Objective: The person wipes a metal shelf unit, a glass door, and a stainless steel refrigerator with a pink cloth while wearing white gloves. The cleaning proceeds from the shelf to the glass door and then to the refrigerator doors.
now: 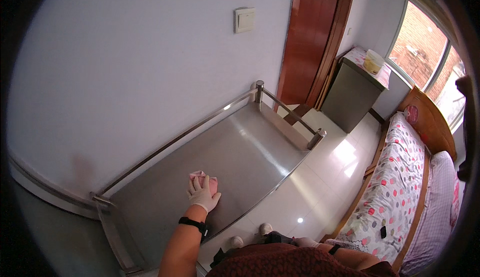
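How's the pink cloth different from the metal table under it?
The pink cloth is small; the metal table is much bigger. The cloth looks crumpled under the gloved left hand, while the tabletop looks flat. The cloth is pale pink and dull, but the table is grey and shiny.

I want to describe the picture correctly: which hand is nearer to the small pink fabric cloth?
Left. The white-gloved left hand is on the cloth, over the flat grey metal surface; the right hand is apart, low beside the body.
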Demonstrator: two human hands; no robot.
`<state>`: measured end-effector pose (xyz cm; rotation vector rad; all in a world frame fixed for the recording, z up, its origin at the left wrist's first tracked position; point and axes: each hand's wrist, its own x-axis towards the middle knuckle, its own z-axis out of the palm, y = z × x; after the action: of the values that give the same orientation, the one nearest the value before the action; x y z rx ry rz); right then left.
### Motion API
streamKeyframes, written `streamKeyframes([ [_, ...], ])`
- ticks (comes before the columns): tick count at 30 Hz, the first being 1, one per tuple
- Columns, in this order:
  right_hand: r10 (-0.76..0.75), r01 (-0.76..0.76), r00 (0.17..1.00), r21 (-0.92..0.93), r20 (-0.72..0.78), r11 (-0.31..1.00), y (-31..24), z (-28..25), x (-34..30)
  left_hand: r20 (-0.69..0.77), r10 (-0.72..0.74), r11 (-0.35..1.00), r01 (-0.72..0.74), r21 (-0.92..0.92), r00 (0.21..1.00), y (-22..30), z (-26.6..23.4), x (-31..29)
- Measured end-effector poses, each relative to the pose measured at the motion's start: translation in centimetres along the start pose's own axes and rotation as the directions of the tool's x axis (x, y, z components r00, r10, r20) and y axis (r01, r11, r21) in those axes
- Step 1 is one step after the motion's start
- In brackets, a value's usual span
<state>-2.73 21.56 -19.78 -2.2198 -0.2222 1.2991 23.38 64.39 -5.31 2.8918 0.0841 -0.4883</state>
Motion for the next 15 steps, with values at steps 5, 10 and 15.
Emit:
streamKeyframes([
  [5,-0.052,0.071,0.997,0.456,-0.052,0.887,-3.0,0.0,-0.7,0.02,-0.009,1.0,0.009,0.006,1.0,0.0,0.1,0.5],
  [10,0.055,-0.05,0.997,0.091,-0.051,0.995,-6.0,-1.5,-1.4,0.02,-0.005,1.0,0.004,0.026,1.0,0.0,0.2,0.6],
  [15,-0.038,0.024,0.996,-0.164,-0.083,0.986,-9.3,-2.6,-1.4,0.066,-0.01,0.999,0.007,0.039,0.998,0.3,-0.4,0.6],
])
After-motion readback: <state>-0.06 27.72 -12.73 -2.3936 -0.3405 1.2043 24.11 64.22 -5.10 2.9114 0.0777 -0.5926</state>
